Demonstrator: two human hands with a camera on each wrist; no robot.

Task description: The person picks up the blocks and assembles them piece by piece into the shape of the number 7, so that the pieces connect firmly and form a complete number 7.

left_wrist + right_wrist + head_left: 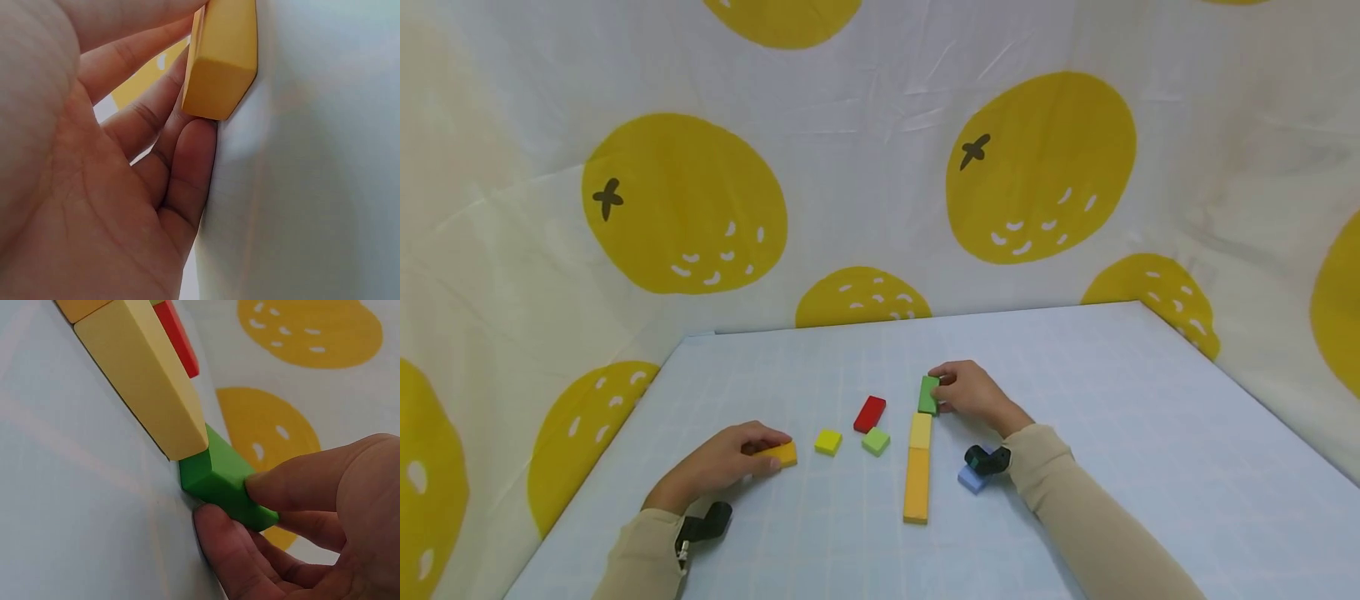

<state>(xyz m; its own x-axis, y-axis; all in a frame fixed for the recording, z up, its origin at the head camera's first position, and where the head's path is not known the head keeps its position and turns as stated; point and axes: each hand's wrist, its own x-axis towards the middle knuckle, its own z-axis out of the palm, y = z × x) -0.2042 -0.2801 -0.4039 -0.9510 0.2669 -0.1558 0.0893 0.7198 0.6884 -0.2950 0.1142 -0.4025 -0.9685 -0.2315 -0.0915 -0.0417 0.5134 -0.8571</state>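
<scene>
My right hand [973, 393] pinches a green block [928, 395] between thumb and fingers, low at the table. In the right wrist view the green block [215, 481] meets the end of a pale yellow block [140, 378], slightly out of line with it. A longer orange block [916, 485] continues the row from the pale yellow block's near end. On the left, my left hand [730, 454] holds another orange block [786, 454], partly hidden by the fingers. That orange block [225, 62] is close to the tabletop in the left wrist view.
A red block [869, 413], a yellow block [828, 442] and a light green block [876, 442] lie between the hands. Under the right wrist is a blue block [972, 479], partly covered. A fruit-patterned cloth [865, 208] hangs behind the pale checked table [820, 533].
</scene>
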